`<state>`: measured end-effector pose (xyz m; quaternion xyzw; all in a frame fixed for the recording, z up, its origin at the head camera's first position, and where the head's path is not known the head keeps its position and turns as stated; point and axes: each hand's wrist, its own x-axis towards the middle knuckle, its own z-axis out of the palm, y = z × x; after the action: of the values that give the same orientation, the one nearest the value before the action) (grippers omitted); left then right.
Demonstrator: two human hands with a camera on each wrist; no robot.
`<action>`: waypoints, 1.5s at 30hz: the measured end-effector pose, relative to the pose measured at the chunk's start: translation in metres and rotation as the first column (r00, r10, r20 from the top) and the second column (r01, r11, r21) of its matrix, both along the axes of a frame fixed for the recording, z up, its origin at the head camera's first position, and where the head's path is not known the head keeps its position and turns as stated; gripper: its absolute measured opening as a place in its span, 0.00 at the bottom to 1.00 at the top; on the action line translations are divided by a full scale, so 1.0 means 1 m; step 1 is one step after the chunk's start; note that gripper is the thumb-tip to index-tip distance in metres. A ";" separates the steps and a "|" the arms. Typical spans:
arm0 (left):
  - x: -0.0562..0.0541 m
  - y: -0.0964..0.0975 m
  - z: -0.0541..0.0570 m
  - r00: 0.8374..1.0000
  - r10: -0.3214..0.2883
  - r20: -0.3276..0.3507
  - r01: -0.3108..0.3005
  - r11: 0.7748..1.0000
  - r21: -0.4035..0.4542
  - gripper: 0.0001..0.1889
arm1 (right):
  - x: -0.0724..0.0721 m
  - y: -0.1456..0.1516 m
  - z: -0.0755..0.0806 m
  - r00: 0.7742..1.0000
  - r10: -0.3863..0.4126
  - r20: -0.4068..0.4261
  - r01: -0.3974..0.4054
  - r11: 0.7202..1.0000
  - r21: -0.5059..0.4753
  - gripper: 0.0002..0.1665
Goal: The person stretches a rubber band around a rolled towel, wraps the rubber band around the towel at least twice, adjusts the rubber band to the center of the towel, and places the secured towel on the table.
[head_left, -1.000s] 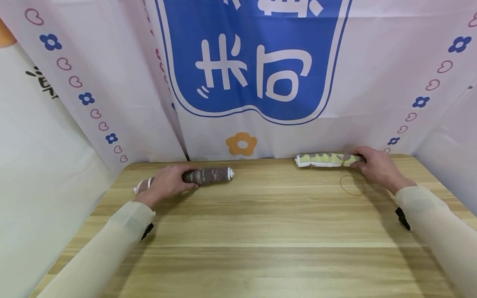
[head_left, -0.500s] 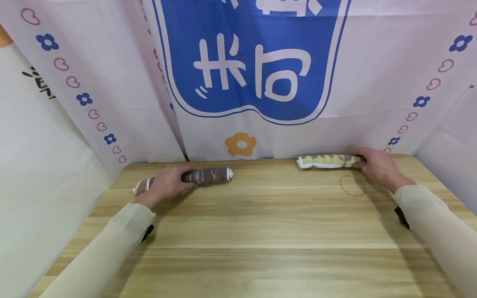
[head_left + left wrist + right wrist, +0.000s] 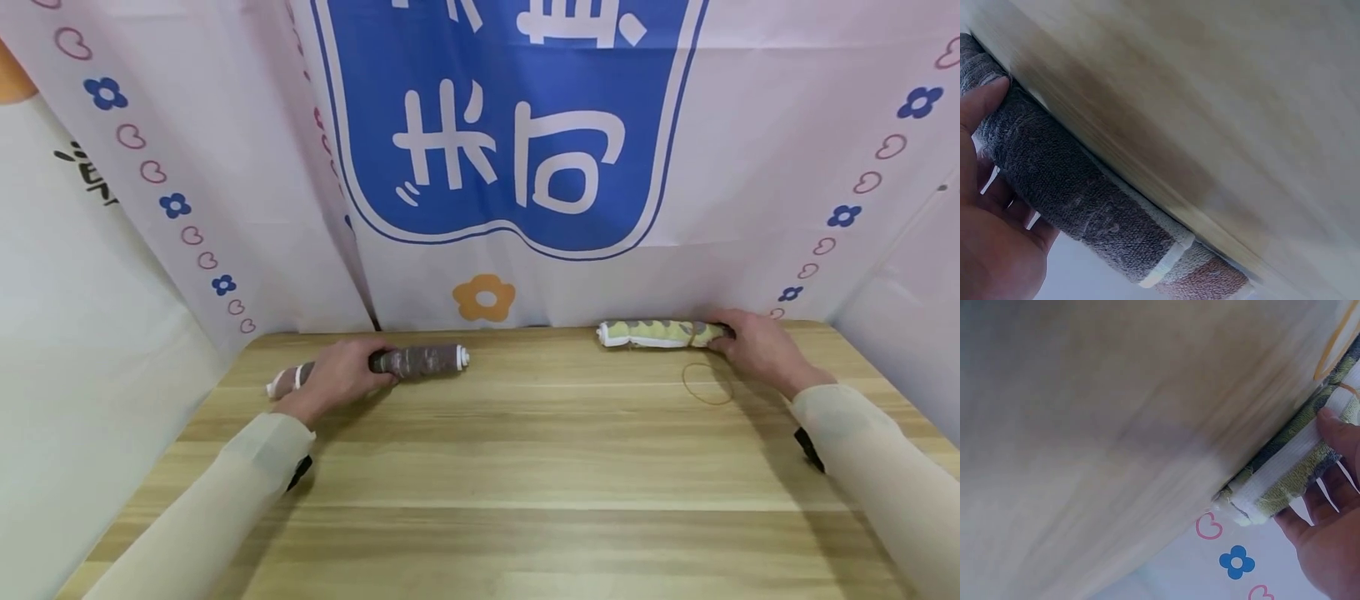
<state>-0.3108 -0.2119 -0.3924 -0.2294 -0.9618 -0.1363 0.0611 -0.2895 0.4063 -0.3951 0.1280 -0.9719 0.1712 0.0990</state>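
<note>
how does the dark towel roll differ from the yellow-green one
The dark towel roll is brown-grey; the yellow-green towel roll has dark patches.
The left hand grips the dark one near its middle; the right hand grips the yellow-green one near one end.
Both show a white end.

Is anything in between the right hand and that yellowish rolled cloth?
Nothing visible: the right hand grips the yellowish rolled cloth directly. A loose thin band lies on the table nearby, not between them.

Brn roll (image 3: pixel 422 361) rough clth; tbl (image 3: pixel 480 467) smooth wd.
</note>
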 end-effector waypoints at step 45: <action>-0.003 0.034 0.000 0.999 -0.027 0.024 0.027 0.999 0.026 0.19 | 0.015 -0.015 0.010 0.985 0.096 0.147 -0.114 0.986 0.125 0.13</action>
<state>-0.3136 -0.1776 -0.3926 -0.2399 -0.9575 -0.1521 0.0506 -0.2745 0.3915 -0.3856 0.1731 -0.9775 0.1195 0.0124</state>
